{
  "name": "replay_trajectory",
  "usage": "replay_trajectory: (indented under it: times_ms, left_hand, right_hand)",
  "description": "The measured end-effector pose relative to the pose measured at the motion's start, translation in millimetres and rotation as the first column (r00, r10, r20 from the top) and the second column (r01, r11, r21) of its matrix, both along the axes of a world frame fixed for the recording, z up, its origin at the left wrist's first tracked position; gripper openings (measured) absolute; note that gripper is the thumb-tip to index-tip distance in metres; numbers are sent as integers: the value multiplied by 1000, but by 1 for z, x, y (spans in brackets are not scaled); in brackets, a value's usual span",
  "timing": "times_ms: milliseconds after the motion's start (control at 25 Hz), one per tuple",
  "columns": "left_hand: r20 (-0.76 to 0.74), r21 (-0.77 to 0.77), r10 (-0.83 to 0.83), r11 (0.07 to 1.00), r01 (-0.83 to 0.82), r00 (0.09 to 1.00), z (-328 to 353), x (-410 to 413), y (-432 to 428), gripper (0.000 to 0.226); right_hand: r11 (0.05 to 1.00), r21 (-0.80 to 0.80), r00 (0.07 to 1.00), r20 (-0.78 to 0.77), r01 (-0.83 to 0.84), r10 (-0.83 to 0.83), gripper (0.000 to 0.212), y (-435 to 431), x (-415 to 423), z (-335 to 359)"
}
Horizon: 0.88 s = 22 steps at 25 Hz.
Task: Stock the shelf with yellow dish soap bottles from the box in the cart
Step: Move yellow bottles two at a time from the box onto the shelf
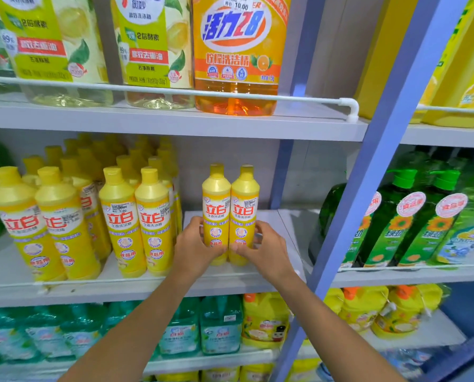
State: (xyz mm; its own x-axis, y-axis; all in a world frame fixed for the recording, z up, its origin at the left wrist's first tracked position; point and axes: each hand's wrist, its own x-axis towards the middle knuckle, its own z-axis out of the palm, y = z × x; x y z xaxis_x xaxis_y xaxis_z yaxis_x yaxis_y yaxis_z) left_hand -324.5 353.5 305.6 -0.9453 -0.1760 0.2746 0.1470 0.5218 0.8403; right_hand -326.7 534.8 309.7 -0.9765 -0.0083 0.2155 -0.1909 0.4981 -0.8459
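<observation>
Teamwork: left hand (195, 244) grips the left bottle (216, 205), right hand (263, 246) the right bottle (244, 205), both upright, labels out, filling the shelf (147, 288) beside the rows (136, 216).

Place: a shop, and you face its cleaning-goods aisle.
Shelving: grey metal shelf boards (175, 128) on blue steel uprights (381, 150), in tiers, with two bays side by side.
Guard: a white tube rail (175, 91) along the front of the top tier.
Middle tier: slim yellow plastic dish soap bottles (120, 216), all with the same label, ranked in rows several deep.
Top tier: a large clear jug of orange detergent (235, 73) beside clear jugs with lemon labels.
Pricing: a white printed price sticker (237, 4) reading 10.00 on the orange jug; smaller stickers on the yellow bottles.
Right bay: dark green pump bottles (390, 224), labels facing you.
Bottom tier: teal plastic jugs (220, 326) side by side.
</observation>
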Motion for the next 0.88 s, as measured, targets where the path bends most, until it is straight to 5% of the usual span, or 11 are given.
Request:
replay_trajectory:
  times_ms: [120, 280, 600, 880]
  left_hand:
    - [40, -28, 12, 1000, -11, 999, -3, -7, 1, 65]
    - [62, 12, 84, 996, -85, 995, -8, -39, 7, 65]
    - [34, 69, 267, 961, -269, 963, -34, -128, 15, 39]
    - [-63, 136, 218, 969, -208, 974, -56, -160, 7, 33]
  right_hand:
    - [987, 155, 997, 52, 51, -59, 60, -5, -9, -12]
    - [985, 164, 992, 107, 44, -62, 61, -8, -47, -13]
    - [990, 23, 990, 38, 137, -138, 40, -24, -140, -30]
    - [985, -66, 986, -21, 162, -164, 40, -29, -172, -49]
